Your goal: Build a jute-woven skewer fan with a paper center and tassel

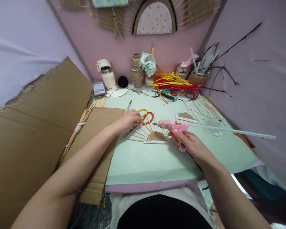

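My right hand (193, 146) is closed around the grip of a pink glue gun (173, 126), its nozzle pointing left over a brown cardboard half-circle (156, 137) with thin wooden sticks fanning out from it. A long white glue stick (233, 131) pokes out of the gun's back toward the right. My left hand (128, 120) rests on the sticks at the fan's left side, fingers curled; what they pinch I cannot make out. Yellow and red curved tubes (146, 115) lie just behind the fan.
Large cardboard sheets (38, 127) and a bundle of sticks (81, 124) fill the left. At the back stand a bottle (107, 76), a twine spool (137, 71), coloured tubes (173, 83) and a jar of twigs (200, 74). A second half-circle (186, 116) and loose sticks lie right.
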Tool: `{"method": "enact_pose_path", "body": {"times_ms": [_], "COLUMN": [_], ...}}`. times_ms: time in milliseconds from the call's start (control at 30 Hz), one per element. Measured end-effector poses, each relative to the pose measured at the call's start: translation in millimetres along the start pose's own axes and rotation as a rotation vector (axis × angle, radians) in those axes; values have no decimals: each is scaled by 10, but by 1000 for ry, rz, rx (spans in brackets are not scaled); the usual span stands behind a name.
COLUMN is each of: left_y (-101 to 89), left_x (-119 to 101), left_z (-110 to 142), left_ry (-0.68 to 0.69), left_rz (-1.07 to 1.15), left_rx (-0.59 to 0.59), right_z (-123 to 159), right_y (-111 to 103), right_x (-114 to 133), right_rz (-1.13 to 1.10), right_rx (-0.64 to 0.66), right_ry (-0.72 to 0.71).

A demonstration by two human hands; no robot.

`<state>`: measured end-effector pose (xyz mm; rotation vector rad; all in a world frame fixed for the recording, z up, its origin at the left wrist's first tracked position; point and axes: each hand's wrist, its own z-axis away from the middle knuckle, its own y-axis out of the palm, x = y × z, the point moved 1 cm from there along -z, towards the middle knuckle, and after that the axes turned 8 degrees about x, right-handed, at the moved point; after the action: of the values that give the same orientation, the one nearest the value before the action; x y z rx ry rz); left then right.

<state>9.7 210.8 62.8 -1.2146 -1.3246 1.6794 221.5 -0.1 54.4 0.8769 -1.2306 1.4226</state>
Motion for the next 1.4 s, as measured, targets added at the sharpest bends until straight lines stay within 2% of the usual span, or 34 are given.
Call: {"method": "enact_pose_path", "body": {"times_ms": [200,467,700,933,1133,1400], "left_y": [-222,-258,-275,-288,-266,-225], "left_x": [195,251,249,218,182,176], "left_z": [242,412,451,440,390,371], "left_ry": [-97,-121,-125,-95,-102,-99], "left_rz": [-15,-24,-26,-40,-50,-27], "left_rx": [-85,-54,-15,-2,27,23], "right_z": [69,94,91,27,-7,-2], "right_y": [38,52,26,67,99,110], "right_x": [95,170,240,240,217,254], "right_rz": [240,486,524,539,548,539], "right_rx": [16,20,7,69,59,121], "right_ry": [31,-68,-68,-104,-84,-63]}}
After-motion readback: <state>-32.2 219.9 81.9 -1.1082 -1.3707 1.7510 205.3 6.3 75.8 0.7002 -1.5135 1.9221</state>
